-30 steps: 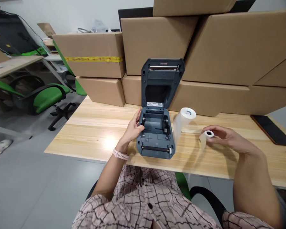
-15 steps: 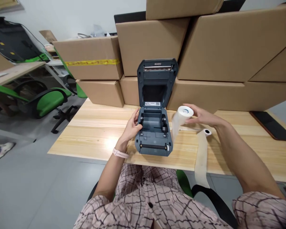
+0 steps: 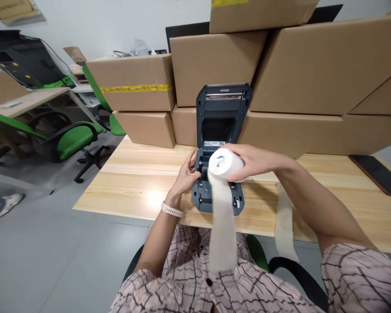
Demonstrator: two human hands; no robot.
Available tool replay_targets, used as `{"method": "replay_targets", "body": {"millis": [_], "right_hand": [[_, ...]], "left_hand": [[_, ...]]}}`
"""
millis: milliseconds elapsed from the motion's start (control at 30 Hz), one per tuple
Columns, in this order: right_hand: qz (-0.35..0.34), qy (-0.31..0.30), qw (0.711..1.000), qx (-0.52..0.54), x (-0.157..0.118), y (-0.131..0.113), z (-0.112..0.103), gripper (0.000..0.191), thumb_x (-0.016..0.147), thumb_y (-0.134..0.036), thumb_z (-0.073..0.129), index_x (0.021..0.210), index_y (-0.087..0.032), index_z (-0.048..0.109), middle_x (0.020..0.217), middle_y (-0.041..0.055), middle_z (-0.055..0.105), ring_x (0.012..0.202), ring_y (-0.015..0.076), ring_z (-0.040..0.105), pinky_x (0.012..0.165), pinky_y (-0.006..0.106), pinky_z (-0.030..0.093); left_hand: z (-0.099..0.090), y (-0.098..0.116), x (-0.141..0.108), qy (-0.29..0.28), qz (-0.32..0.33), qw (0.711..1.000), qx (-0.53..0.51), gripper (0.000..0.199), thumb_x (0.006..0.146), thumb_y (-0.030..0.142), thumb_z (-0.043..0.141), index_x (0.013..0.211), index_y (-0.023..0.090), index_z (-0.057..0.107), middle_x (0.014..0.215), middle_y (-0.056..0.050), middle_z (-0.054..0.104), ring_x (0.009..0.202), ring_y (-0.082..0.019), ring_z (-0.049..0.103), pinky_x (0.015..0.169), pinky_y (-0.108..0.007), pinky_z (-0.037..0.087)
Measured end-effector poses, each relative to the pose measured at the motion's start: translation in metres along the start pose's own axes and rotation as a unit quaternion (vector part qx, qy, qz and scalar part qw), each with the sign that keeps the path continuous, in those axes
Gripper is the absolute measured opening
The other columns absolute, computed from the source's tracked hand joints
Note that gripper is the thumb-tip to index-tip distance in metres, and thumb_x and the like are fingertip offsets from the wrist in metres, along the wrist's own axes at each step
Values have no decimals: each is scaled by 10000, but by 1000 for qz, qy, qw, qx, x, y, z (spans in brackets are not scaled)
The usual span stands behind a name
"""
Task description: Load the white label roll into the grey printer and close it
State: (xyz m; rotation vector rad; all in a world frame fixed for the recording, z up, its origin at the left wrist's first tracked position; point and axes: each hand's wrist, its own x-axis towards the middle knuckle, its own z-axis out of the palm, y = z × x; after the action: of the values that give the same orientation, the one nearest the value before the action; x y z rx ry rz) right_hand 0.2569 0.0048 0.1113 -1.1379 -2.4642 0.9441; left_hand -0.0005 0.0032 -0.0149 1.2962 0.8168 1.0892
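Note:
A dark grey label printer (image 3: 200,198) sits on the wooden table with its lid (image 3: 224,106) raised. My left hand (image 3: 185,175) grips the printer's left side, thumb over the edge of the bay. In my right hand (image 3: 252,160) is a white label roll (image 3: 230,164), held above the open bay and covering much of it. The roll's loose strip (image 3: 223,221) hangs down past the table's front edge, over my lap. To the right, another paper strip (image 3: 284,217) trails off the table; my right forearm hides its roll.
Cardboard boxes (image 3: 289,74) are stacked along the back of the table (image 3: 127,182). A dark phone or tablet-like slab (image 3: 379,174) lies at the right. Green chairs (image 3: 76,141) and another desk stand to the left, where a person's shoe (image 3: 8,204) shows.
My right hand has carried the label roll left, from beside the printer to above its bay. Its strip now hangs in front. My left hand stays on the printer; the view has shifted slightly.

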Motion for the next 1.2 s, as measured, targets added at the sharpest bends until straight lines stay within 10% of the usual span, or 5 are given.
{"method": "replay_targets", "body": {"millis": [133,633,867,1200], "right_hand": [[11,-81,986,-147,35,-18,10,662,728,-550,758,1257,-176,624,1258,136,687,1121,340,647,937,437,491],[56,-189,963,-184,62,-3,25,677,797,-677,698,1206,-139,660,1199,166,721,1008,329,701,827,392,529],[-30,-26,976,-212,4,-18,53,609,1033,-487,476,1530,-136,481,1585,190,488,1457,348,452,1181,529,377],[-65,16,960,-273,-68,-31,117,734,1007,-661,458,1592,-219,421,1692,145,352,1570,369,320,1240,594,352]], "left_hand": [[-3,-1,-1,-15,0,1000,-5,1052,725,151,664,1656,226,181,1694,-172,341,1523,-316,431,1245,-485,354],[-1,0,0,-38,14,999,9,1077,734,177,630,1676,178,107,1723,-171,263,1567,-353,342,1272,-557,294],[-2,-3,-1,-50,35,998,1,1016,788,191,646,1673,227,150,1735,-134,252,1584,-305,314,1298,-487,258],[-1,-2,-2,-34,44,998,10,969,787,195,671,1648,185,227,1730,-151,260,1589,-311,299,1315,-489,226]]}}
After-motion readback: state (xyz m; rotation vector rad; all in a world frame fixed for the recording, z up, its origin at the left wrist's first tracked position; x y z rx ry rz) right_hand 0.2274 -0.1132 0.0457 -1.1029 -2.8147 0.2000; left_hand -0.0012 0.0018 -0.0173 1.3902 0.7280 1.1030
